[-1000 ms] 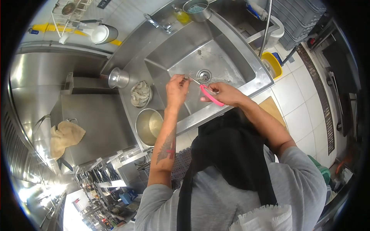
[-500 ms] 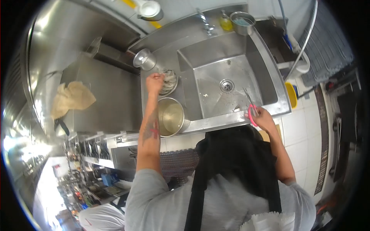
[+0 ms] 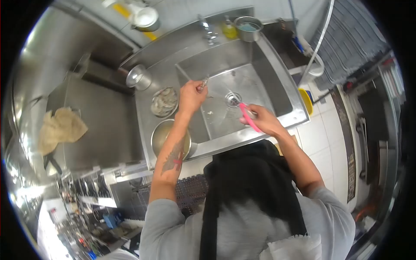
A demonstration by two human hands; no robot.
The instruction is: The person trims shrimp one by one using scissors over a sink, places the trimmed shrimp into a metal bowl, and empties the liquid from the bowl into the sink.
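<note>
My left hand (image 3: pixel 193 96) is closed on a small greyish shrimp (image 3: pixel 205 81), held up over the left side of the sink (image 3: pixel 264 73). Most of that shrimp is hidden by my fingers. Pink-handled scissors (image 3: pixel 248 116) are in my right hand (image 3: pixel 265 122), above the sink near its front edge, with the blades pointing towards the drain (image 3: pixel 233 99). A dish heaped with raw grey shrimp (image 3: pixel 164 102) rests on the ledge left of the sink. Nearer me stands a metal pot (image 3: pixel 160 135) of cloudy liquid, partly covered by my left forearm.
An empty-looking metal container (image 3: pixel 138 78) stands behind the shrimp dish. At the back are a faucet (image 3: pixel 209 31), a yellow soap bottle (image 3: pixel 229 28) and a pot of bluish liquid (image 3: pixel 248 28). A tan cloth (image 3: pixel 63 130) lies on the steel surface at left.
My left hand has moved from the shrimp dish to over the sink, now with a shrimp in it. The scissors in my right hand have come inward, closer to my left hand. The view has shifted.
</note>
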